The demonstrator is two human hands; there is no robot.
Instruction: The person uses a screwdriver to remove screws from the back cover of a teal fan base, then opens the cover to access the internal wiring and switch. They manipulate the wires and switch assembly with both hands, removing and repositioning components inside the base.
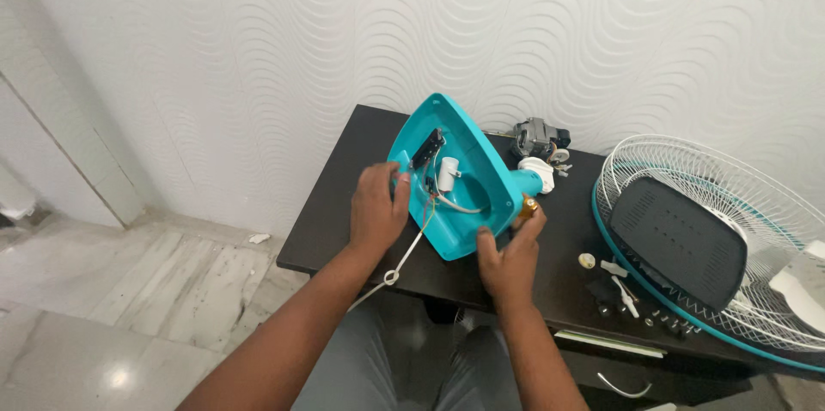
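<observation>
Forearms: nearest to me, both run up from the bottom edge, over my grey-trousered lap, to the near edge of the dark table (344, 231).
Left hand (376, 209): I have it curled over the left rim of the teal fan base (468, 149), thumb inside the shell, fingers wrapped behind; it grips that rim.
Right hand (509, 258): it is closed round a screwdriver (528, 207), whose amber handle tip pokes out above my fingers against the base's right edge. I cannot see the blade.
Fan base: tipped up on the table with its hollow underside toward me, showing a black switch block (427, 148), a white capacitor (448, 175) and loose wires (447, 203).
Power cord (397, 269): white, knotted, it hangs from the shell past the table edge.
Risk, slip: the shell balances on an edge, so if my left grip loosens I judge it could topple.
Risk, wiring: a jabbing tool could nick the wires or tug the capacitor.
Risk, cord: a knee catching it might drag the base off.
Risk, small parts: screws and bits (620, 291) lie loose near the fan grille (773, 205); a nudge could scatter them.
Behind: the fan motor (537, 138) sits by the wall.
</observation>
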